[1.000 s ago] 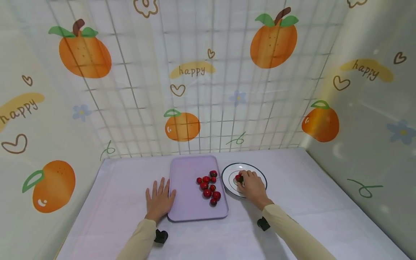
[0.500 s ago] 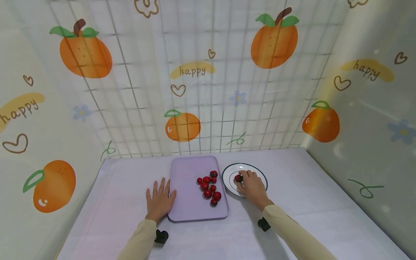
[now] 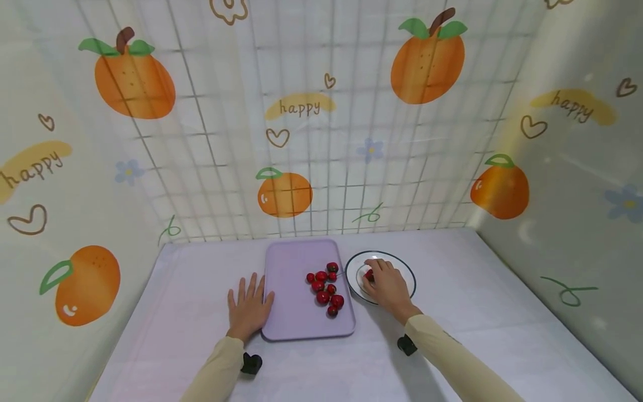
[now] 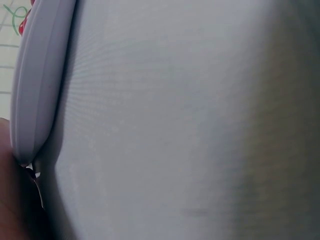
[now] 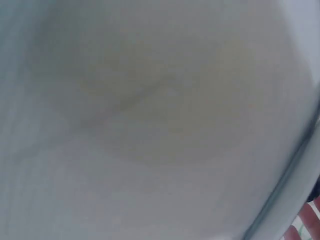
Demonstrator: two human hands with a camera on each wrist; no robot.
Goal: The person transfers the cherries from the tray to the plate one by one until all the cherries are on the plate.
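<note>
In the head view my left hand (image 3: 248, 314) lies spread on the table, its thumb at the left rim of a lilac tray (image 3: 288, 312). A cluster of small, glossy red fruits (image 3: 322, 298) lies on the tray's right half. A thin stem sticks out beyond the tray rim. Over a white plate (image 3: 355, 282) with a dark rim, my right hand (image 3: 390, 288) pinches a small dark-red fruit (image 3: 369, 275) between thumb and fingers. The fingers hide much of that fruit. The left wrist view shows the tray's side (image 4: 40, 80); the right wrist view shows the plate's edge (image 5: 285, 192).
A white cloth covers the table (image 3: 191, 279). Printed curtains (image 3: 321, 162) with a grid behind them stand at the back and both sides. The plate sits close to the tray's right side. Black wrist devices (image 3: 252, 364) show below both hands.
The right fingers have moved slightly further over the fruit on the plate, so less of it shows. The left hand stays in place; the head view has shifted slightly.
</note>
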